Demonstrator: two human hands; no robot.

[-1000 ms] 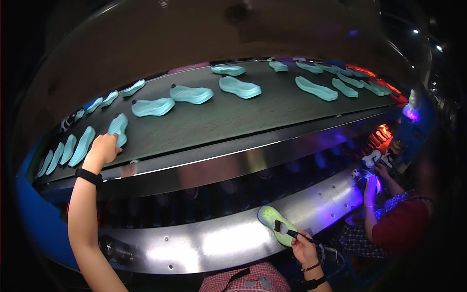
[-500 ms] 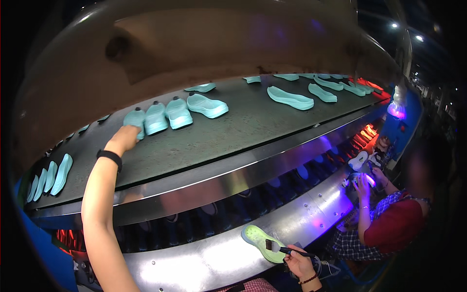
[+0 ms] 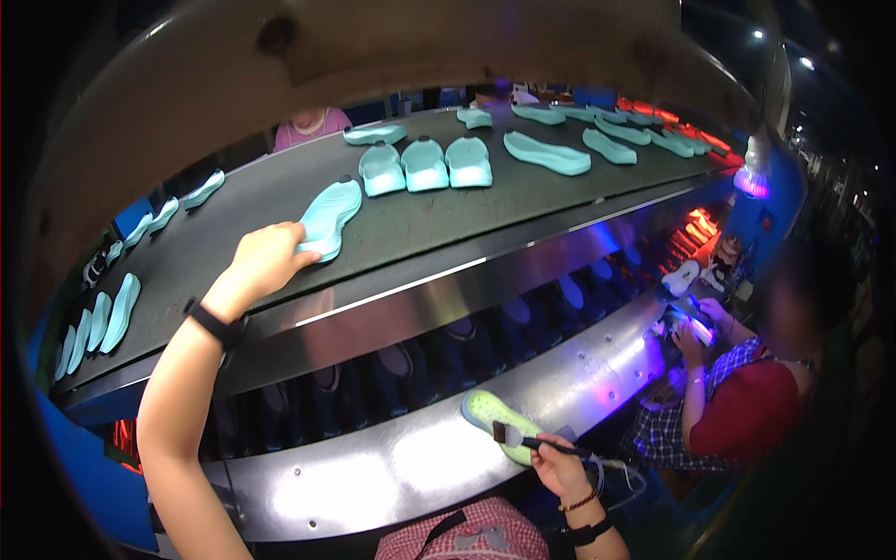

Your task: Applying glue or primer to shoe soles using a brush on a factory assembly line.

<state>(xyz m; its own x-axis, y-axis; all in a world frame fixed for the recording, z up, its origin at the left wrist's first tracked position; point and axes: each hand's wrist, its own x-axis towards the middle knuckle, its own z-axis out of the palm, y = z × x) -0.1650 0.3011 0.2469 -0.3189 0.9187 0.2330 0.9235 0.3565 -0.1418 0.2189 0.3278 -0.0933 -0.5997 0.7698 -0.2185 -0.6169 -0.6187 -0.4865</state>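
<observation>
My left hand [image 3: 264, 263] reaches up onto the dark conveyor belt [image 3: 233, 215] and grips the heel end of a light turquoise shoe sole [image 3: 329, 215]. A black band circles that wrist. Low in the view, my right hand [image 3: 560, 464] holds a small brush [image 3: 532, 441] whose bristles rest on a pale green sole [image 3: 497, 422] lying on the shiny metal shelf [image 3: 373, 471]. Three more turquoise soles [image 3: 426, 164] lie side by side just beyond the one I grip.
Several turquoise soles ride the belt at far right [image 3: 597, 131] and far left [image 3: 112, 313]. A lower belt carries dark shoes [image 3: 401, 359]. A person in a red and plaid top [image 3: 737, 411] works at right under violet light. Another person [image 3: 313, 126] stands behind the belt.
The soles have travelled rightward along the belt. My left hand has shifted from the row of soles to one sole nearer the belt edge. My right hand keeps the brush on the green sole.
</observation>
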